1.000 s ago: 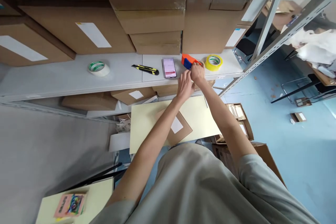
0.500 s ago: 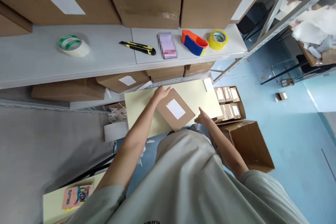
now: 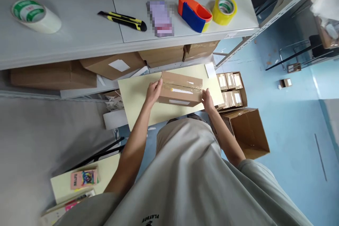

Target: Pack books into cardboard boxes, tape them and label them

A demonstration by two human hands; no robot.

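Whereas it is touched by one hand half a second earlier, the cardboard box is now clasped between the left grip, at nine o'clock, and the right grip, at three, its taped seam turned into view. It is held at twelve o'clock at the pale counter; whether it is lifted cannot be told.

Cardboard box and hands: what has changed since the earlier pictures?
The right hand let go of the tape dispenser; it and the left hand came down to the ends of the box. The box, slanted before, is turned crosswise. Knife, phone and yellow tape roll stayed on the shelf.
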